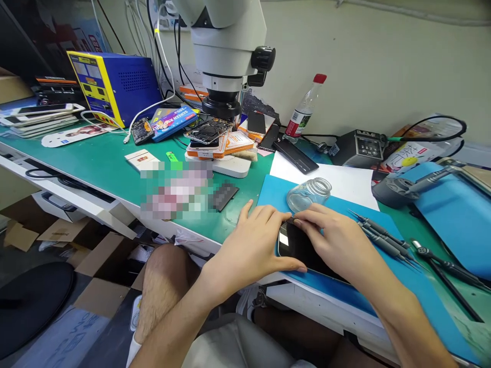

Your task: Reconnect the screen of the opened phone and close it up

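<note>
Below the middle, the left hand (255, 237) holds a phone (297, 245) across one end; the right hand (335, 232) pinches closed at its edge. Probably slippery, breakable: hold its sides.

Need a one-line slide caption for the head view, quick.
Left hand and right hand at a dark-screened phone over a blue mat, glass jar just beyond.

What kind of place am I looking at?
Probably an electronics repair bench, likely for phones: there is a microscope, a group of slim hand tools, and a dark-screened device that looks like a phone.
</note>
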Tool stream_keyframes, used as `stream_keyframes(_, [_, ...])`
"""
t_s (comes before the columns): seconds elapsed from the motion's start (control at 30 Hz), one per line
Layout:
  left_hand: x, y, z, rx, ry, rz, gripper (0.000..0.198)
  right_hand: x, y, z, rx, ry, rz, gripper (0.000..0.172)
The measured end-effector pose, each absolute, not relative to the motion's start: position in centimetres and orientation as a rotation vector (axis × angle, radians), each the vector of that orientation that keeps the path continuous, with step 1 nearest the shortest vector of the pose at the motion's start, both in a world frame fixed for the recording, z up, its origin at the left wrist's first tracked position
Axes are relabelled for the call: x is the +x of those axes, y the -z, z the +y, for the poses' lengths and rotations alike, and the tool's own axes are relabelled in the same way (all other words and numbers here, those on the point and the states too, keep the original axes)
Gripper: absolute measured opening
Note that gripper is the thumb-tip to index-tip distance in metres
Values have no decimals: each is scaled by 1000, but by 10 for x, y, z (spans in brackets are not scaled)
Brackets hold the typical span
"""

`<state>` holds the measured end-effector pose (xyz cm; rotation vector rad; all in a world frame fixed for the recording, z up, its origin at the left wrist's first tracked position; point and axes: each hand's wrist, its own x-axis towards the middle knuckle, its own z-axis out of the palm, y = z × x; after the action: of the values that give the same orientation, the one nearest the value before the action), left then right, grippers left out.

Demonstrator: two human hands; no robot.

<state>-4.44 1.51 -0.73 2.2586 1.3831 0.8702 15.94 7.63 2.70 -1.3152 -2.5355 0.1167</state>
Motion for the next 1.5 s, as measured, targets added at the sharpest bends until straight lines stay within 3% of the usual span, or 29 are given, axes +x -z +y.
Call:
stream_keyframes(0.23, [-45,6,15,2251,-847,1392,78,152,-29,72,-1439,-132,-2509,30])
stream_keyframes(0.47, [-45,9,14,2272,-880,1375,76,163,-23,68,-1290,-233,-2430,27])
stream_keyframes(0.9, [-46,9,15,2264,-894,1343,77,173,-16,53,-1152,409,-2546,25])
stream_keyframes(1.0, [-47,8,15,2265,-895,1344,76,177,-14,57,-1193,308,-2512,27])
stream_keyframes(1.23, [-47,7,15,2263,-890,1359,73,179,-26,77,-1297,-273,-2486,30])
stream_keyframes(1.5, [-44,9,15,2277,-882,1366,81,180,-21,58,-1195,193,-2534,27])
